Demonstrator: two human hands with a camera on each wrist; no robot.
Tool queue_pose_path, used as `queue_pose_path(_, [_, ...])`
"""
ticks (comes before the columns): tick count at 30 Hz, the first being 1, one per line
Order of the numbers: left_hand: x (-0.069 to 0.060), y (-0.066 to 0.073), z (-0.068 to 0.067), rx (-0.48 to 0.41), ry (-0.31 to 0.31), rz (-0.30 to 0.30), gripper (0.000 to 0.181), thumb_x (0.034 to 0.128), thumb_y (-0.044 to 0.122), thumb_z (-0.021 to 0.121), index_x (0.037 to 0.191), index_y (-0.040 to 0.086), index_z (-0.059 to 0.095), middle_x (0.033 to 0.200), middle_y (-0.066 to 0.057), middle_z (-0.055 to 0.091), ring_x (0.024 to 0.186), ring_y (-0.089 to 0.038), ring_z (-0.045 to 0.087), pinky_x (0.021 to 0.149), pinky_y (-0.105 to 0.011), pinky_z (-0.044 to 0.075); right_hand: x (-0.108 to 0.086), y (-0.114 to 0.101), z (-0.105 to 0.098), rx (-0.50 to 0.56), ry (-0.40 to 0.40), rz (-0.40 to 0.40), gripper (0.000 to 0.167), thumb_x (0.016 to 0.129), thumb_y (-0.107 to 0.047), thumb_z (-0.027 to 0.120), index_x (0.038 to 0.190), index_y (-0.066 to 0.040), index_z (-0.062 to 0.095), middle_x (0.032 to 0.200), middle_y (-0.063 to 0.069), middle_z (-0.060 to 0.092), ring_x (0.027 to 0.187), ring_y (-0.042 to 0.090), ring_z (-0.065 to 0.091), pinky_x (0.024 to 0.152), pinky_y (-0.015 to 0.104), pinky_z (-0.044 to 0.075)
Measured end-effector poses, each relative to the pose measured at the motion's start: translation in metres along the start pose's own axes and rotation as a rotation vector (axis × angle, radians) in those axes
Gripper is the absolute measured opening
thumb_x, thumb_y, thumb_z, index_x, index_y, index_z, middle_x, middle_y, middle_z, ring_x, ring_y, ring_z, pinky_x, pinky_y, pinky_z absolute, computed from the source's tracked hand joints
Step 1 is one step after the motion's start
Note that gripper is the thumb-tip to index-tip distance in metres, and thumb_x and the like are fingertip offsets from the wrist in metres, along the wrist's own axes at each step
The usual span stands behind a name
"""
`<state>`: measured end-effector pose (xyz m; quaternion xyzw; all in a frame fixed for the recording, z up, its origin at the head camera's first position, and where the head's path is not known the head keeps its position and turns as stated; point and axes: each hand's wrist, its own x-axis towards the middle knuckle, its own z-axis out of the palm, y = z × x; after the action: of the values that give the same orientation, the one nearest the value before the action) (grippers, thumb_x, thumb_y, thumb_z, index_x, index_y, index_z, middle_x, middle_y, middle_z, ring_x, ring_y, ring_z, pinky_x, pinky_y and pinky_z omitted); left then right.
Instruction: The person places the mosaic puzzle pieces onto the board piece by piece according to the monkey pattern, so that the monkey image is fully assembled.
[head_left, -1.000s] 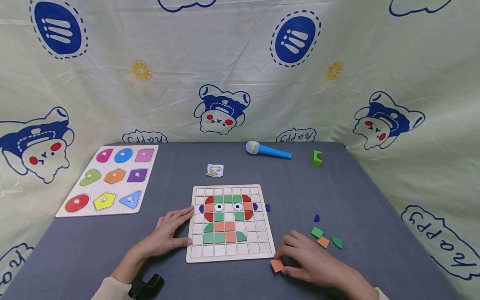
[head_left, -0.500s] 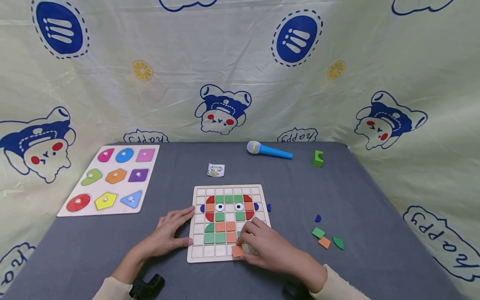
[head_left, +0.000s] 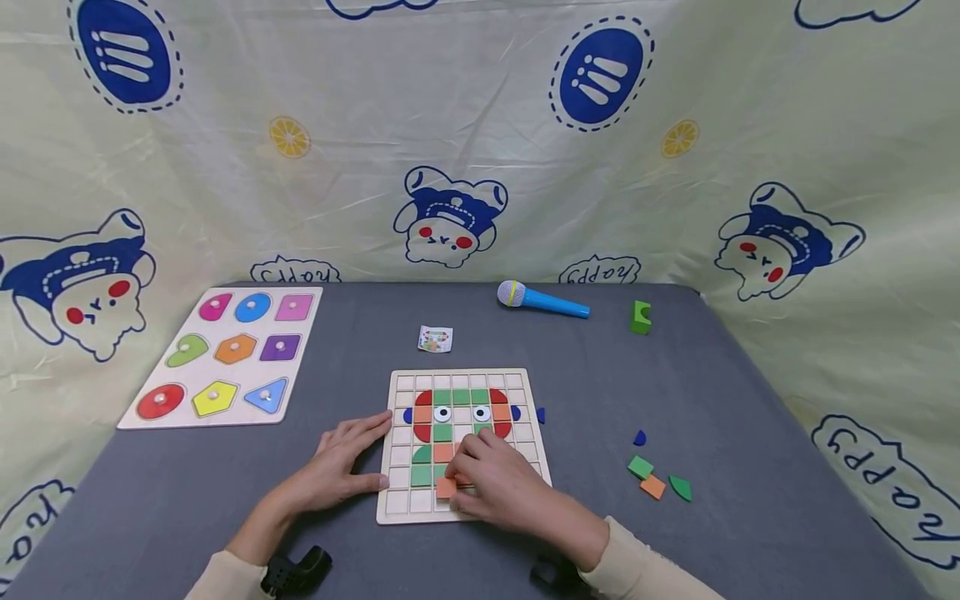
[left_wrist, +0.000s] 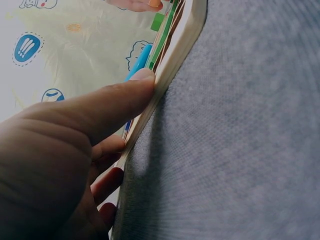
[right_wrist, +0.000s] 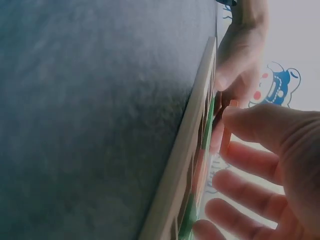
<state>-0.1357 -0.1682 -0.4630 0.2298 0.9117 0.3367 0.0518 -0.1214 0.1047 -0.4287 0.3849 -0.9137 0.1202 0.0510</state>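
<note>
My right hand (head_left: 504, 486) pinches an orange square tile (head_left: 446, 488) between thumb and forefinger, over the lower rows of a wooden grid board (head_left: 395, 507). In the right wrist view the tile (right_wrist: 226, 136) is seen edge-on, held just above the board. Red, green, orange and blue pieces and two eye pieces (head_left: 442, 414) make a pattern in the grid. Part of it is hidden under the right hand. My left hand (head_left: 337, 469) rests against the board's left edge, thumb and fingers extended along it; the left wrist view shows the thumb (left_wrist: 122, 97) touching that edge.
To the right lie loose pieces: a green square (head_left: 641, 467), an orange square (head_left: 652, 487), a green quarter-round (head_left: 680, 488) and a blue piece (head_left: 640, 437). A shape puzzle (head_left: 296, 367), a small card (head_left: 435, 339), a toy microphone (head_left: 547, 302) and a green block (head_left: 640, 318) lie farther back.
My right hand has carried the orange tile from the table at the board's lower right corner leftward over its lower middle. The left hand has stayed at the left edge.
</note>
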Motion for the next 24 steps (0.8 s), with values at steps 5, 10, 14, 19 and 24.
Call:
queue_pose_path(5, [0.001,0.0,0.0,0.0,-0.001,0.005,0.078,0.0812,0.04,0.071,0.145,0.008,0.039,0.153,-0.007,0.034,0.129,-0.03,0.034,0.095,-0.051,0.022,0.001,-0.003,0.001,-0.01,-0.016,0.016,0.018,0.081,-0.036,0.071,0.093,-0.024,0.067,0.09,-0.01,0.054,0.084,0.007,0.041,0.072,0.022,0.038])
queue_pose_path(10, [0.001,0.0,0.0,0.008,0.007,0.005,0.077,0.0807,0.039,0.071,0.144,0.008,0.04,0.152,-0.007,0.035,0.129,-0.029,0.035,0.094,-0.05,0.022,0.004,-0.006,0.004,-0.033,0.02,-0.018,0.019,0.081,-0.038,0.071,0.094,-0.025,0.068,0.091,-0.01,0.056,0.084,0.008,0.042,0.074,0.023,0.038])
queue_pose_path(14, [0.0,-0.001,0.001,0.008,0.016,0.011,0.077,0.0807,0.039,0.071,0.144,0.008,0.04,0.152,-0.007,0.036,0.129,-0.029,0.035,0.094,-0.05,0.023,0.009,-0.012,0.007,-0.067,0.027,-0.057,0.017,0.081,-0.037,0.07,0.093,-0.026,0.068,0.091,-0.01,0.055,0.084,0.008,0.042,0.076,0.024,0.039])
queue_pose_path(19, [0.0,-0.003,0.002,0.009,0.025,0.018,0.077,0.0805,0.039,0.071,0.144,0.009,0.04,0.152,-0.007,0.036,0.128,-0.029,0.036,0.094,-0.049,0.023,0.015,-0.018,0.012,-0.102,0.042,-0.094,0.015,0.077,-0.035,0.071,0.09,-0.027,0.067,0.092,-0.011,0.055,0.085,0.009,0.044,0.076,0.024,0.039])
queue_pose_path(24, [0.0,-0.002,0.001,-0.002,0.011,0.006,0.077,0.0812,0.04,0.071,0.144,0.01,0.039,0.152,-0.006,0.035,0.129,-0.029,0.034,0.095,-0.05,0.022,0.018,-0.021,0.014,-0.092,0.012,-0.086,0.013,0.079,-0.036,0.07,0.089,-0.027,0.068,0.091,-0.01,0.055,0.086,0.008,0.043,0.074,0.023,0.037])
